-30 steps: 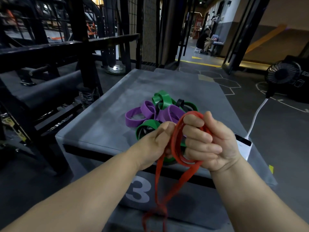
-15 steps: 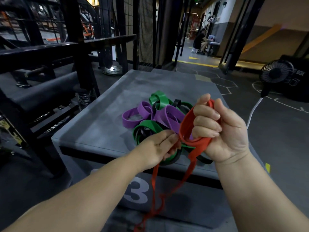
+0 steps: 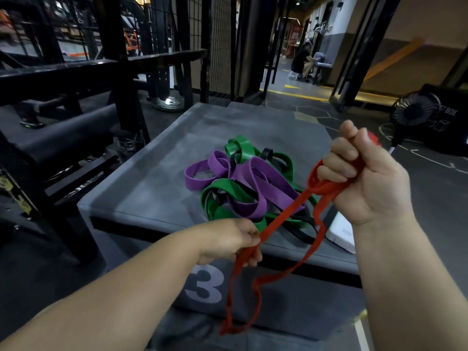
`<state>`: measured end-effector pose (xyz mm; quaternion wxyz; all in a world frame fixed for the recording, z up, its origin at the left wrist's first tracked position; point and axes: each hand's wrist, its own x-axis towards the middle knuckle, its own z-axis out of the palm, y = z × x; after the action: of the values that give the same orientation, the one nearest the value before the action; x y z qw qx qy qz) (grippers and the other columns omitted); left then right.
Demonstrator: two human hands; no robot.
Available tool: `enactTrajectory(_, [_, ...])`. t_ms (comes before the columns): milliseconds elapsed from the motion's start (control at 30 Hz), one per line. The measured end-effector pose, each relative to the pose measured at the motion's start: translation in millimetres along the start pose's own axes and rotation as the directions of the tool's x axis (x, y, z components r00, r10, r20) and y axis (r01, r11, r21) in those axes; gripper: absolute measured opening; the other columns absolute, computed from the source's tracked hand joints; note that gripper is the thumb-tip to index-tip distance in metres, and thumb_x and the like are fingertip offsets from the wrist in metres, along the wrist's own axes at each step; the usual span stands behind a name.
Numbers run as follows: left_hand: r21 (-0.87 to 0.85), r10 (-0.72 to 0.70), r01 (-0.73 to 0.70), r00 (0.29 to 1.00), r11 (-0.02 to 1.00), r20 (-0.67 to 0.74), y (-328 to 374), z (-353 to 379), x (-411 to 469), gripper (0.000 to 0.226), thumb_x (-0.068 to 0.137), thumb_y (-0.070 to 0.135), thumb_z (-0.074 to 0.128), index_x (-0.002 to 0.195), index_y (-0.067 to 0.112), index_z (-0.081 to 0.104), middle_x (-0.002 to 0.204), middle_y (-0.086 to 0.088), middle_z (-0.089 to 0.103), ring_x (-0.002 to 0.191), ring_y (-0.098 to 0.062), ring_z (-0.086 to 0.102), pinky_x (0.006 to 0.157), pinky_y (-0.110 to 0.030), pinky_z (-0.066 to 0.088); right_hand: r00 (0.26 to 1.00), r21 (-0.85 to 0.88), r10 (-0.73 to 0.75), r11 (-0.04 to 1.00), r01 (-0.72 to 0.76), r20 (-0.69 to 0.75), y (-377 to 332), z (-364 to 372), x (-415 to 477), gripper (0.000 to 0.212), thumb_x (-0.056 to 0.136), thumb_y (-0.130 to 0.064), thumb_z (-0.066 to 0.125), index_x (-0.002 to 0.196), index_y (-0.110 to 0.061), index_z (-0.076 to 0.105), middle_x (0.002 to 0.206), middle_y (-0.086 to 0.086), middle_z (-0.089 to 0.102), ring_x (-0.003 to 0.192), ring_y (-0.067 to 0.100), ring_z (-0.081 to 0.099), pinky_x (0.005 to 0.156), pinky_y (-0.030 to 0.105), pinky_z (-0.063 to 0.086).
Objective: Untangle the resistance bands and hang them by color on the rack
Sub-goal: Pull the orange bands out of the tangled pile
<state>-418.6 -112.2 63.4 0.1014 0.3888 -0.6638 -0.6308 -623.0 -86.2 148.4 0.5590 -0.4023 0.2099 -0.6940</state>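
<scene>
Spreading apart, left hand point(image 3: 229, 240) and right hand point(image 3: 367, 178) have stretched red band point(image 3: 286, 214).

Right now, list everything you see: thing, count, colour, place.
red resistance band: one, red, stretched between both hands, loop hanging in front of the box
purple bands: count unclear, purple, tangled pile on the box
green bands: count unclear, green, same pile
black bands: count unclear, black, same pile
plyo box: one, grey, marked 3, centre
white device: one, white, box's right edge
fan: one, black, floor far right
gym rack: one, black, left
weight plate: one, silvery, floor behind the box
seated person: one, dark top, far corridor
left hand: pinches the red band, low
right hand: grips the red band, high
</scene>
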Motion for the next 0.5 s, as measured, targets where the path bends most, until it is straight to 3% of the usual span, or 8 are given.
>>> enactTrajectory(100, [0.0, 0.003, -0.003, 0.998, 1.0, -0.07, 2, 1, -2, 0.02, 0.102, 0.018, 0.042, 0.086, 0.015, 0.052, 0.075, -0.001, 0.061, 0.062, -0.011, 0.057, 0.071, -0.03, 0.049, 0.974, -0.371, -0.152, 0.925, 0.081, -0.166, 10, -2, -1, 0.016, 0.101, -0.013, 0.04, 0.098, -0.016, 0.055, 0.057, -0.008, 0.046, 0.046, 0.006, 0.032, 0.047, 0.019, 0.029])
enactTrajectory(167, [0.068, 0.079, -0.072, 0.99, 0.995, -0.118, 9, 2, -4, 0.02, 0.101, 0.021, 0.043, 0.083, 0.019, 0.051, 0.073, 0.003, 0.053, 0.061, -0.008, 0.05, 0.064, -0.024, 0.045, 0.974, -0.53, -0.14, 0.847, 0.023, -0.181, 23, -5, -2, 0.018, 0.102, -0.01, 0.041, 0.098, -0.019, 0.057, 0.059, -0.009, 0.05, 0.048, 0.007, 0.036, 0.05, 0.02, 0.032])
enactTrajectory(267, [0.147, 0.224, -0.203, 0.964, 0.968, -0.144, 14, 1, -4, 0.01, 0.091, 0.031, 0.059, 0.088, 0.025, 0.052, 0.075, 0.006, 0.052, 0.069, -0.007, 0.048, 0.068, -0.027, 0.042, 0.988, -0.775, -0.027, 0.623, -0.102, -0.152, 42, -3, -7, 0.018, 0.102, -0.015, 0.045, 0.097, -0.024, 0.06, 0.063, -0.01, 0.058, 0.053, 0.006, 0.046, 0.056, 0.021, 0.041])
enactTrajectory(333, [0.224, 0.322, -0.283, 0.932, 0.933, -0.164, 16, 0, -1, 0.011, 0.084, 0.031, 0.063, 0.09, 0.026, 0.055, 0.081, 0.006, 0.058, 0.076, -0.01, 0.053, 0.077, -0.037, 0.048, 0.984, -0.849, 0.077, 0.497, -0.177, -0.16, 54, 0, -11, 0.015, 0.1, -0.021, 0.049, 0.095, -0.02, 0.063, 0.07, -0.005, 0.063, 0.062, 0.009, 0.055, 0.065, 0.03, 0.049])
enactTrajectory(400, [0.335, 0.408, -0.32, 0.881, 0.886, -0.239, 18, -1, 0, 0.005, 0.087, 0.027, 0.062, 0.087, 0.025, 0.057, 0.085, 0.006, 0.063, 0.081, -0.013, 0.058, 0.085, -0.045, 0.051, 0.963, -0.861, 0.172, 0.435, -0.262, -0.207, 64, 4, -16, 0.02, 0.099, -0.026, 0.053, 0.095, -0.01, 0.065, 0.076, 0.002, 0.066, 0.073, 0.015, 0.063, 0.077, 0.039, 0.056])
enactTrajectory(433, [0.382, 0.438, -0.319, 0.853, 0.867, -0.283, 19, -3, 0, 0.007, 0.088, 0.027, 0.063, 0.085, 0.024, 0.058, 0.085, 0.005, 0.064, 0.081, -0.014, 0.061, 0.085, -0.047, 0.052, 0.947, -0.826, 0.223, 0.469, -0.313, -0.232, 68, 7, -19, 0.024, 0.099, -0.027, 0.053, 0.095, -0.005, 0.063, 0.073, 0.003, 0.067, 0.07, 0.017, 0.065, 0.073, 0.04, 0.058])
enactTrajectory(500, [0.398, 0.452, -0.295, 0.801, 0.869, -0.392, 20, -7, 1, 0.015, 0.084, 0.028, 0.07, 0.083, 0.026, 0.055, 0.082, 0.004, 0.064, 0.077, -0.016, 0.063, 0.077, -0.044, 0.054, 0.922, -0.748, 0.286, 0.543, -0.381, -0.262, 74, 12, -21, 0.026, 0.1, -0.028, 0.05, 0.09, -0.005, 0.056, 0.059, 0.004, 0.061, 0.051, 0.017, 0.061, 0.051, 0.032, 0.053])
